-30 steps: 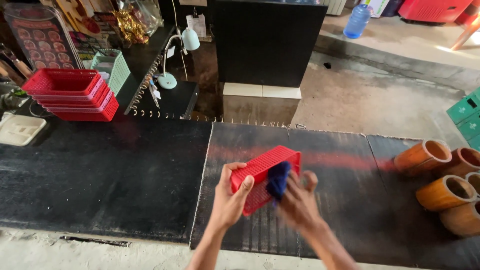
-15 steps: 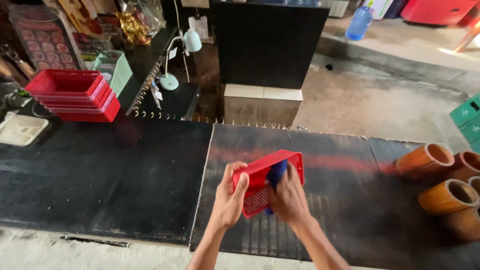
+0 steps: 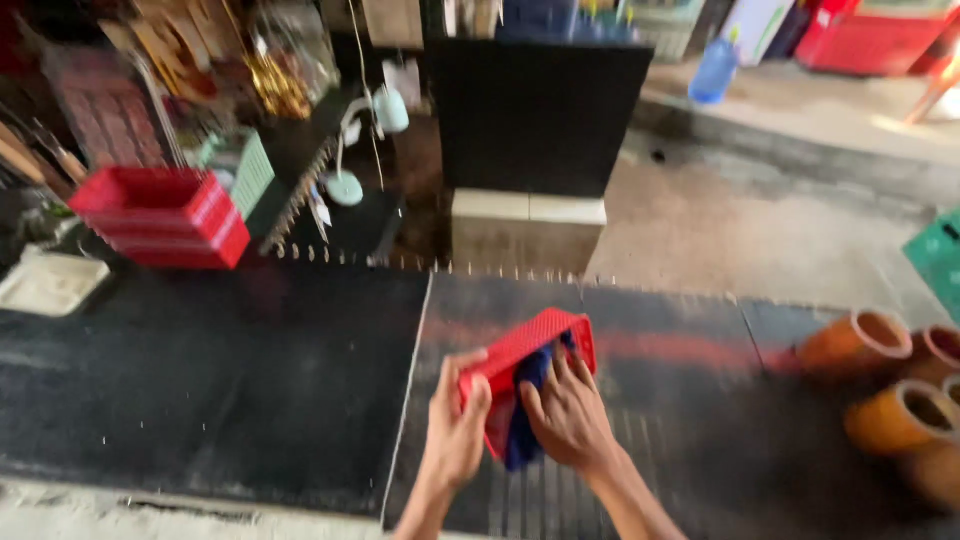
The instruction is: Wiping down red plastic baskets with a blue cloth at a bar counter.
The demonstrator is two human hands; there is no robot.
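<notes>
A small red plastic basket is tilted on its side above the dark counter. My left hand grips its near left edge. My right hand presses a dark blue cloth into the basket's inside. The cloth hangs down between both hands. Part of the basket is hidden behind my fingers.
A stack of red baskets stands at the back left, a pale tray beside it. Several orange clay pots lie on their sides at the right. A black box and a blue bottle stand beyond the counter.
My right hand has slid the blue cloth down and deeper inside the basket. The basket has tipped a little more toward me. The view is blurred from head motion.
</notes>
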